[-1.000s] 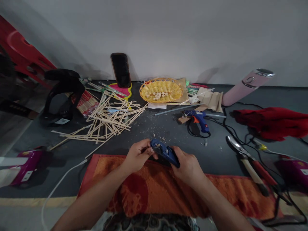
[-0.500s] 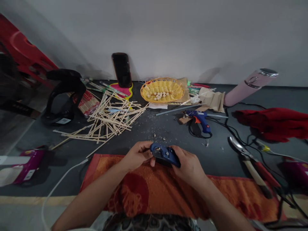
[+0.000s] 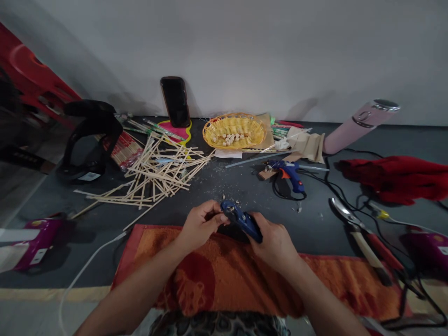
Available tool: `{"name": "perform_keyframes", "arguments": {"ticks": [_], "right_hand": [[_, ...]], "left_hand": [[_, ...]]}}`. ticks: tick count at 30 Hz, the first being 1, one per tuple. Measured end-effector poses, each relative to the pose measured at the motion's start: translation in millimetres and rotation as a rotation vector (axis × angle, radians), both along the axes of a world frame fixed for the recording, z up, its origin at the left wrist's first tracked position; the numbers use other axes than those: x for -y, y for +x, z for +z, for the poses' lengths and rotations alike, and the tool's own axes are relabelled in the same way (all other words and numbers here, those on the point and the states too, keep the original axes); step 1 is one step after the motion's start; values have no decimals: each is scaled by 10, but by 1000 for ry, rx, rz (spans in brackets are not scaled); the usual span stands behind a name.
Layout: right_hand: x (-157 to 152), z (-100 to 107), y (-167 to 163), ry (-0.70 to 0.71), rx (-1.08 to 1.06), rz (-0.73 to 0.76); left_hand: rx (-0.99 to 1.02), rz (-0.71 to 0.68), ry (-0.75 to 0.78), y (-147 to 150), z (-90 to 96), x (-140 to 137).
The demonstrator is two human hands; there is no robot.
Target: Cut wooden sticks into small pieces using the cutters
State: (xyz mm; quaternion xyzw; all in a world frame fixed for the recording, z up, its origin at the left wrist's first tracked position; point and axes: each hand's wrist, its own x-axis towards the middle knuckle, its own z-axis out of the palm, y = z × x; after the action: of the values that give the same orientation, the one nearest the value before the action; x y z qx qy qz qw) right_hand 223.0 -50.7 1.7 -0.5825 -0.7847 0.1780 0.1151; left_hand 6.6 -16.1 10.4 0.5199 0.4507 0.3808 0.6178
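My right hand (image 3: 275, 240) is wrapped round the rear of a small blue hand plane (image 3: 241, 219), held tilted just above the near edge of the dark tabletop. At the plane's front end, my left hand (image 3: 203, 224) has its thumb and fingers pinched together. Whatever sits in that pinch is too small to make out. Tiny pale shavings (image 3: 213, 182) lie scattered on the table beyond the plane. An orange towel (image 3: 199, 280) spreads beneath both forearms.
Thin wooden sticks (image 3: 157, 177) are heaped at left. A yellow wicker basket (image 3: 234, 125) holds small pale pieces. A blue glue gun (image 3: 290, 175), pruning shears (image 3: 360, 238), red cloth (image 3: 399, 179) and cables lie rightward. A pink flask (image 3: 360, 126) and phone (image 3: 175, 101) stand behind.
My left fingers have drawn slightly away from the plane's front and closed into a pinch. The plane has tilted a little more in my right hand. The view has shifted slightly.
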Motion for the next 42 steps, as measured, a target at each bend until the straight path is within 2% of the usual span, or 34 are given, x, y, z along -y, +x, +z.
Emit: {"name": "perform_keyframes", "arguments": {"ticks": [2,5,10,13,20,26,33,36,42], "right_hand": [[-7,1,0,0,-10,7],[-29,6,2,27,-47,34],[-56,10,12,52,-69,54],[-48,8,16,38,-73,71],[-3,0,23,8,7,58],[-68,34,23,22,-109,79],[-124,120,105,56,-162,165],[-145,81,226,88,-116,97],[-163,-19,535,211,138,-122]], "left_hand": [[-38,7,18,-15,-10,-5],[28,-47,5,-52,-33,-15],[172,-177,-174,-95,-17,-31],[193,-221,-224,-99,11,-36],[243,-194,-216,-89,-73,-32],[225,-171,-125,-96,-65,-32],[298,-200,-164,-126,-88,6],[323,-165,-174,-166,-75,-17],[119,-130,-93,-134,16,-70]]}}
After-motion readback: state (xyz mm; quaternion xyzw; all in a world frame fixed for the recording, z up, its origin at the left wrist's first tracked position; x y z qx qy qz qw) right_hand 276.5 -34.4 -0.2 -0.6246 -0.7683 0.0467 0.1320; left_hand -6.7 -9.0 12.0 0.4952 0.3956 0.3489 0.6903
